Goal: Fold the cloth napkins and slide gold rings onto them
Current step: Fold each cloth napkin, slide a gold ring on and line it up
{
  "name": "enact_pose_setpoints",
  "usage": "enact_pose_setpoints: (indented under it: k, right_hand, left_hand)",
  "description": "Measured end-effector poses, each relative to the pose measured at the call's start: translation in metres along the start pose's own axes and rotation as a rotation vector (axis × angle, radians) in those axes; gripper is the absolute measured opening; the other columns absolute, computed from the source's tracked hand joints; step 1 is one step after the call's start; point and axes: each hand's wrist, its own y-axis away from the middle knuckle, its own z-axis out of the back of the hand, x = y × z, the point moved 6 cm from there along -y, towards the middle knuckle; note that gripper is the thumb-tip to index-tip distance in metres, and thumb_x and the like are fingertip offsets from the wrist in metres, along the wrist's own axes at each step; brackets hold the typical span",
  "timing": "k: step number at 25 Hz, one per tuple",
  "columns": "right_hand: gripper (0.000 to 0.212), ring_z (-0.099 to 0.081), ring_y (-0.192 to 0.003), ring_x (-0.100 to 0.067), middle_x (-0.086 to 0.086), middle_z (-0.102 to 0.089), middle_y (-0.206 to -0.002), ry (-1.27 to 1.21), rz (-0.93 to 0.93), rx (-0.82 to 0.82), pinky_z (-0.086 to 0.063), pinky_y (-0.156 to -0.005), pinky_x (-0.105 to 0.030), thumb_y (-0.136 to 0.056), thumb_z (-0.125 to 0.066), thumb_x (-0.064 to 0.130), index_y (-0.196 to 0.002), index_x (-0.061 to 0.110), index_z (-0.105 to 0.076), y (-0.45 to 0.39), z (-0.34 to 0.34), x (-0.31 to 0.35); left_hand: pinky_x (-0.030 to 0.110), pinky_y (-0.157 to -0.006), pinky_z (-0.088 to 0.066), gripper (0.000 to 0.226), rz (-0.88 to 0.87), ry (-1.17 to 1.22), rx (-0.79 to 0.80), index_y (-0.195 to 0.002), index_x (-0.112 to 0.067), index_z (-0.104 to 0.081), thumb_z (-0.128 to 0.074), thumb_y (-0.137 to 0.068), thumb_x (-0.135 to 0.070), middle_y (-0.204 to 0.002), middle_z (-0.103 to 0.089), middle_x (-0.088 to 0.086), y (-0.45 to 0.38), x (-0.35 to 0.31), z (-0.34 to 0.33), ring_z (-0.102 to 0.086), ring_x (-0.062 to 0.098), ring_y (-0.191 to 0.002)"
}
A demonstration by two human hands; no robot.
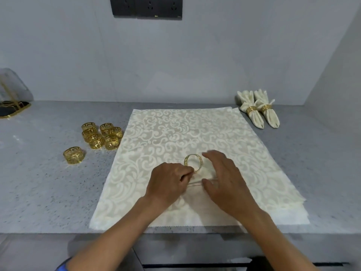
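A cream patterned cloth napkin point(172, 133) lies spread flat on the grey counter, on top of a stack of others. A gold ring point(193, 162) stands on it near the middle. My left hand point(169, 180) pinches the ring's near edge together with a gathered bit of the cloth. My right hand point(226, 178) hovers over the bunched cloth just right of the ring, fingers spread and relaxed. Two folded napkins point(258, 109) wearing gold rings lie at the back right.
A cluster of several loose gold rings point(102, 135) sits left of the napkins, with one more ring point(74, 155) apart nearer the front. A dark gold-trimmed object point(13, 108) lies at the far left. The counter's front edge point(58, 232) runs below the cloth; a grey wall stands behind.
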Motion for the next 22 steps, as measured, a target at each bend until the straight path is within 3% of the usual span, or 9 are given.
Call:
enact_pose_setpoints:
  k: [1, 3, 7, 10, 12, 15, 17, 19, 22]
  right_hand:
    - [0.064, -0.035, -0.129, 0.0, 0.017, -0.041, -0.145, -0.021, 0.001, 0.109, -0.03, -0.105, -0.024, -0.087, -0.064, 0.021, -0.143, 0.036, -0.037, -0.009, -0.005, -0.002]
    - [0.061, -0.038, -0.131, -0.005, 0.014, -0.048, -0.142, -0.045, 0.027, 0.201, -0.034, -0.109, -0.03, -0.088, -0.067, 0.024, -0.143, 0.034, -0.041, -0.024, -0.011, -0.004]
    - [0.042, -0.051, -0.105, -0.008, 0.016, -0.06, -0.113, -0.107, 0.025, 0.134, -0.045, -0.092, -0.034, -0.081, -0.072, 0.035, -0.12, 0.029, -0.057, -0.035, -0.008, -0.006]
    - [0.035, -0.053, -0.093, -0.005, 0.016, -0.059, -0.098, -0.152, -0.038, 0.015, -0.045, -0.083, -0.029, -0.072, -0.07, 0.039, -0.104, 0.029, -0.06, -0.035, -0.002, -0.003]
    - [0.035, -0.056, -0.09, -0.003, 0.014, -0.06, -0.094, -0.277, -0.198, -0.093, -0.046, -0.077, -0.025, -0.068, -0.075, 0.033, -0.098, 0.027, -0.058, -0.037, 0.013, -0.009]
    - [0.039, -0.06, -0.089, -0.005, 0.011, -0.063, -0.095, -0.244, -0.323, -0.128, -0.049, -0.074, -0.024, -0.068, -0.078, 0.026, -0.101, 0.028, -0.058, -0.031, 0.056, -0.031]
    - [0.039, -0.056, -0.097, -0.011, 0.011, -0.06, -0.103, 0.023, -0.305, 0.033, -0.048, -0.082, -0.031, -0.071, -0.077, 0.028, -0.105, 0.033, -0.058, -0.023, 0.083, -0.054]
    - [0.039, -0.054, -0.105, -0.012, 0.013, -0.059, -0.109, 0.207, -0.302, 0.324, -0.047, -0.09, -0.033, -0.076, -0.077, 0.033, -0.11, 0.039, -0.059, -0.011, 0.089, -0.074]
    - [0.04, -0.055, -0.103, -0.001, 0.019, -0.062, -0.11, 0.176, -0.27, 0.508, -0.047, -0.092, -0.026, -0.078, -0.078, 0.041, -0.115, 0.039, -0.063, -0.002, 0.075, -0.078]
  left_hand:
    - [0.023, -0.044, -0.035, 0.014, -0.013, 0.002, 0.008, -0.08, -0.034, -0.076, -0.064, -0.083, -0.028, -0.065, -0.069, -0.011, 0.0, -0.002, 0.001, -0.06, 0.012, -0.052]
    - [0.028, -0.044, -0.042, 0.015, -0.033, 0.005, 0.027, -0.082, -0.032, -0.074, -0.061, -0.086, -0.028, -0.064, -0.067, -0.009, 0.001, -0.004, 0.001, -0.059, 0.013, -0.052]
    - [0.033, -0.046, -0.045, 0.02, -0.093, 0.061, 0.045, -0.1, -0.028, -0.07, -0.053, -0.091, -0.032, -0.065, -0.065, -0.008, 0.002, -0.01, 0.008, -0.056, 0.013, -0.053]
    - [0.026, -0.06, -0.047, 0.047, -0.024, 0.147, 0.151, -0.13, -0.031, -0.051, -0.061, -0.086, -0.043, -0.085, -0.067, -0.012, 0.005, -0.008, 0.009, -0.061, 0.009, -0.068]
    - [0.025, -0.074, -0.048, 0.057, 0.064, 0.212, 0.282, -0.128, -0.036, -0.042, -0.068, -0.079, -0.049, -0.106, -0.059, -0.016, 0.003, -0.005, 0.004, -0.058, 0.007, -0.085]
    - [0.024, -0.08, -0.04, 0.039, 0.018, 0.094, 0.385, -0.117, -0.031, -0.051, -0.064, -0.083, -0.046, -0.112, -0.052, -0.015, -0.005, -0.012, -0.004, -0.05, 0.01, -0.096]
    - [0.023, -0.079, -0.032, 0.028, -0.042, -0.046, 0.399, -0.113, -0.026, -0.055, -0.057, -0.088, -0.036, -0.107, -0.055, -0.01, -0.012, -0.018, -0.006, -0.048, 0.014, -0.099]
    - [0.026, -0.084, -0.031, 0.031, -0.13, -0.212, 0.428, -0.117, -0.024, -0.053, -0.054, -0.087, -0.028, -0.107, -0.057, -0.008, -0.018, -0.023, -0.009, -0.044, 0.016, -0.105]
    - [0.03, -0.091, -0.03, 0.037, -0.177, -0.372, 0.476, -0.122, -0.022, -0.049, -0.053, -0.085, -0.023, -0.107, -0.058, -0.008, -0.021, -0.028, -0.009, -0.042, 0.018, -0.11]
